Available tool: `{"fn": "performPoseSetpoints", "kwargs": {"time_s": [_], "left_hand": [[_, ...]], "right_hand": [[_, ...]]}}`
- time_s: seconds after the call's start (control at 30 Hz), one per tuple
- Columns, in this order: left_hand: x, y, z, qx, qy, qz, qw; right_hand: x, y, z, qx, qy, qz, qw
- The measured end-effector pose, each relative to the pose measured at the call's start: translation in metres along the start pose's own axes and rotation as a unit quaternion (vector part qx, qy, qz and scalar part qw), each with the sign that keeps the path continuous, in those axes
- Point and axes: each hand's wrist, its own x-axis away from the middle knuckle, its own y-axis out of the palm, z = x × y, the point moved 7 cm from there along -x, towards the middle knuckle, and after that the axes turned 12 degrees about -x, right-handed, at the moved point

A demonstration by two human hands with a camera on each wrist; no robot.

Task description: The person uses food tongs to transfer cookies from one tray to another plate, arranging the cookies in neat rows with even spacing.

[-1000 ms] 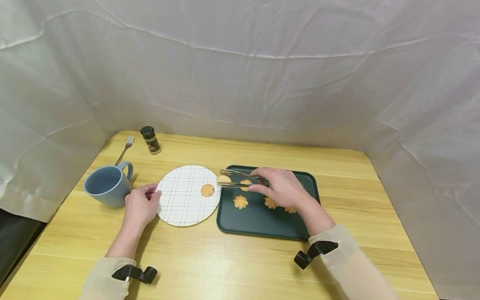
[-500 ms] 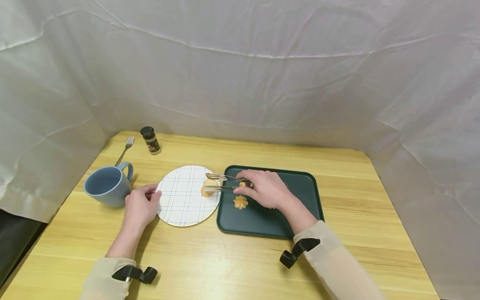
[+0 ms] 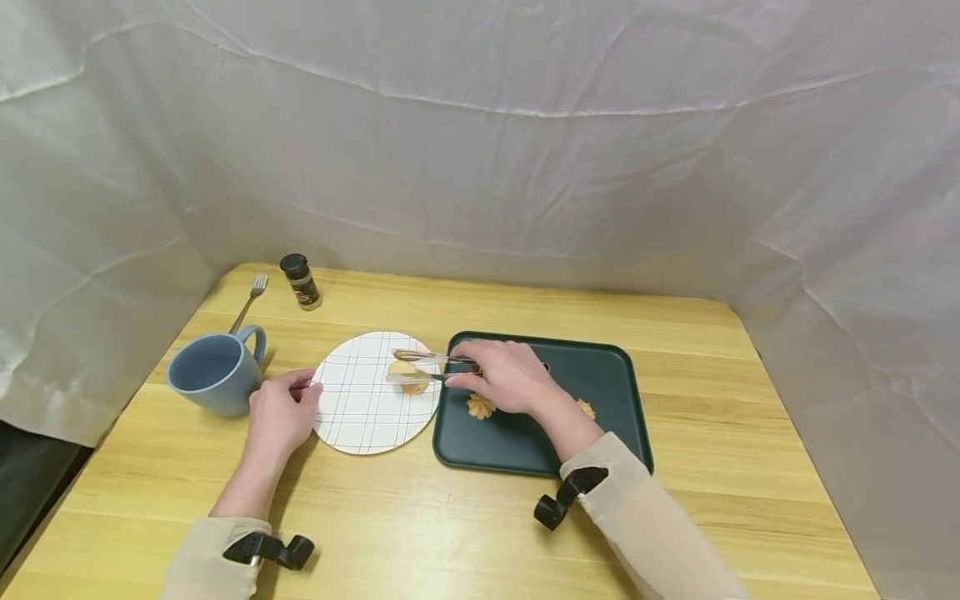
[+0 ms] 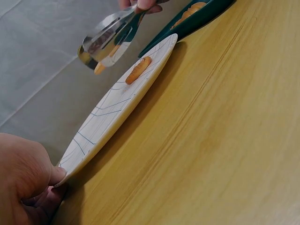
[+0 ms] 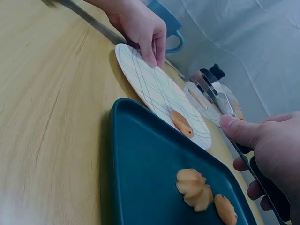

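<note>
My right hand [image 3: 504,379] grips metal tongs [image 3: 420,367], and their tips pinch a pale round cookie [image 3: 402,367] just above the white checked plate [image 3: 360,408]. A second round cookie [image 3: 415,387] lies on the plate right beneath; in the left wrist view this flat cookie [image 4: 138,70] sits under the tongs [image 4: 105,44]. My left hand [image 3: 281,408] pinches the plate's left rim. Right of the plate is the dark green tray [image 3: 600,367] with flower-shaped cookies [image 3: 480,406], partly hidden by my right hand and wrist. In the right wrist view the tongs [image 5: 211,89] hang over the plate [image 5: 150,79].
A blue mug [image 3: 216,369] stands left of the plate, close to my left hand. A fork [image 3: 251,298] and a small spice jar [image 3: 301,281] lie at the back left. White cloth walls close in the wooden table [image 3: 450,525] on three sides.
My right hand has carried the tongs and the pale cookie leftward from the tray's left end to above the plate. The left hand has stayed on the plate's rim.
</note>
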Motion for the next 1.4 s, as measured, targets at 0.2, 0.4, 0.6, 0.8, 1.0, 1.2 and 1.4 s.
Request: {"fn": "performPoseSetpoints", "kwargs": {"time_s": [0.2, 0.4, 0.6, 0.8, 1.0, 1.2, 1.4], "left_hand": [[0.0, 0.0, 0.0, -0.001, 0.0, 0.001, 1.0], [0.0, 0.0, -0.002, 0.0, -0.003, 0.0, 1.0], [0.0, -0.001, -0.003, -0.002, -0.001, 0.003, 1.0], [0.0, 0.0, -0.003, -0.001, -0.004, -0.001, 1.0], [0.0, -0.001, -0.001, -0.002, 0.002, 0.004, 1.0], [-0.001, 0.0, -0.001, -0.002, 0.003, 0.004, 1.0], [-0.001, 0.0, 0.0, -0.002, 0.005, 0.015, 0.9999]], "right_hand": [[-0.009, 0.008, -0.005, 0.012, -0.004, -0.003, 1.0], [-0.017, 0.016, -0.008, 0.017, 0.009, -0.015, 1.0], [-0.022, 0.024, -0.009, 0.021, 0.02, -0.025, 0.999], [-0.028, 0.03, -0.013, 0.027, 0.015, -0.033, 0.999], [-0.03, 0.033, -0.015, 0.034, 0.015, -0.038, 0.999], [-0.032, 0.035, -0.014, 0.033, 0.022, -0.039, 0.998], [-0.034, 0.036, -0.015, 0.032, 0.02, -0.04, 0.998]]}}
